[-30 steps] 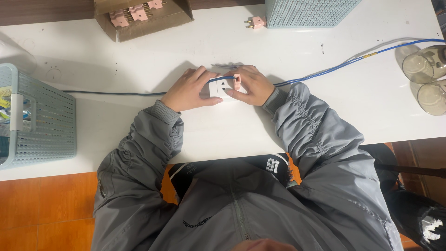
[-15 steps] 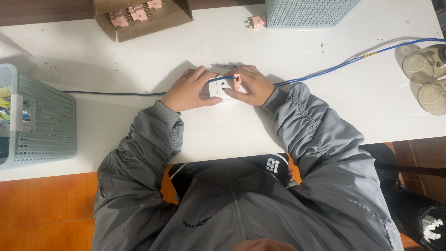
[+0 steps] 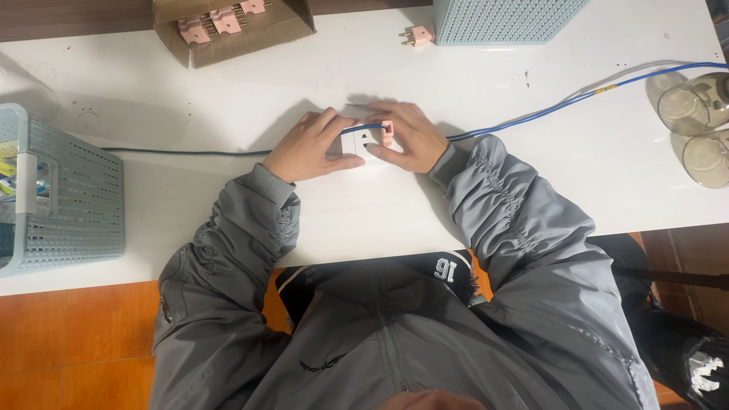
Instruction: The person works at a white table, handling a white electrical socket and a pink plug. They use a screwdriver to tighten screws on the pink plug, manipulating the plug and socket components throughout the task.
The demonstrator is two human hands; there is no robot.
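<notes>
a brown cardboard box (image 3: 250,26) lies open at the top edge of the white table (image 3: 531,182), with pink plugs (image 3: 216,21) in a row inside it. a single pink plug (image 3: 419,35) lies just beside a pale blue mesh basket (image 3: 501,17) at the top, its prongs pointing left. a second pale blue basket (image 3: 68,197) sits at the left edge, with a white rectangular label on its near wall. two clear glass jars (image 3: 695,125) stand at the right edge.

near the middle of the table, between both hands, sits a small white socket block (image 3: 358,144), lying flat. a blue cable (image 3: 531,114) runs across it; its long axis goes left to right, stretching towards the left basket and off the right edge. the left hand (image 3: 311,146) is curled with thumb and fingers pressed on the block's left side. the right hand (image 3: 410,137) is curled on the right side, its fingertips pinching a small pink piece (image 3: 388,134) against the block.

against the earlier pictures, nothing has visibly moved: hands, block and cable are in the same places.
</notes>
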